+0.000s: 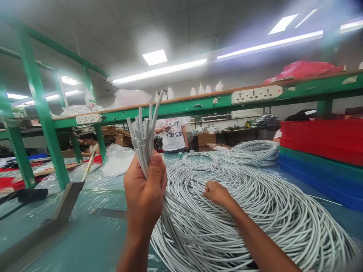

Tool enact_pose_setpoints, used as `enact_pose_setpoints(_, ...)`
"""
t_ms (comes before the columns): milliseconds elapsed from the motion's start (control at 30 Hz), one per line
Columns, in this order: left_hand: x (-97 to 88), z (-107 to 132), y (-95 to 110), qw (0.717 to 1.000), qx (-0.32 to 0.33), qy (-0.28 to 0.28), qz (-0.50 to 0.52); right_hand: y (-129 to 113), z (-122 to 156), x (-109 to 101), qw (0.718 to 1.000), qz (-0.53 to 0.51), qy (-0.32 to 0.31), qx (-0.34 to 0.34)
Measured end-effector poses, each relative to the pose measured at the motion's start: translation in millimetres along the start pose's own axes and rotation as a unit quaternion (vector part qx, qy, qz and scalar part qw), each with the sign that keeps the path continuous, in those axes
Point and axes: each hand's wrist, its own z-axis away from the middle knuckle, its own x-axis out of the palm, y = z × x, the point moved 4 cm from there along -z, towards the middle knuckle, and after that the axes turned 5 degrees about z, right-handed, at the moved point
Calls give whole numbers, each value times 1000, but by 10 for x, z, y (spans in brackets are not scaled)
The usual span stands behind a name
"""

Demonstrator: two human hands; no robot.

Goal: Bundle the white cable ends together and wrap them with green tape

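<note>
My left hand point(146, 185) is closed around a bundle of grey cables point(143, 138), whose cut ends point up above the thumb at uneven heights. Below the fist the same cables run down and right into a wide heap of coiled grey cable point(255, 189) on the table. Over the middle of that heap is my right hand point(217, 192), with its fingers curled in. Whether it grips a strand there cannot be made out.
Stacked red, green and blue bins point(320, 141) stand at the right. A smaller cable coil point(252, 151) lies behind the heap. At left is a grey metal piece point(66, 202). A green shelf beam with a power strip point(256, 95) crosses ahead; a person point(171, 136) stands beyond.
</note>
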Motion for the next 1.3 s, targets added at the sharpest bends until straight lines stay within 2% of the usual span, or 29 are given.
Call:
enact_pose_setpoints(100,-33,-9,-32,1000,-9,-7,2,6,-54,-19,994,-109,-5,-2)
enact_pose_setpoints(167,-43,-10,-50,1000,-16,-9,0,29,-77,-77,979,-204,-10,2)
enact_pose_setpoints(267,-43,-6,-62,1000,-17,-7,-5,127,-74,-289,937,-349,2,-3)
enact_pose_setpoints(400,-9,-4,-60,1000,-8,-4,3,291,5,-707,865,-498,37,-52)
enact_pose_setpoints(500,27,-1,-55,1000,-12,5,1,290,129,-967,821,-559,71,-94)
enact_pose_setpoints(567,45,6,-57,1000,-22,12,-10,194,246,-1090,806,-572,94,-117)
enact_pose_setpoints(700,60,17,-54,1000,-22,15,-17,-145,553,-1246,810,-551,119,-161)
enact_pose_setpoints(767,58,19,-58,999,-26,17,-24,-325,730,-1288,838,-498,128,-184)
enact_pose_setpoints(867,44,17,-72,998,-42,24,-42,-558,999,-1318,896,-352,169,-210)
enact_pose_setpoints(967,17,7,-97,996,-65,31,-44,-772,1229,-1283,923,-241,183,-239)
enact_pose_setpoints(1167,-37,-20,-132,996,-82,35,-23,-1145,1520,-1103,904,-218,157,-332)
enact_pose_setpoints(1300,-48,-21,-135,996,-85,34,-20,-1189,1514,-1042,885,-298,121,-337)
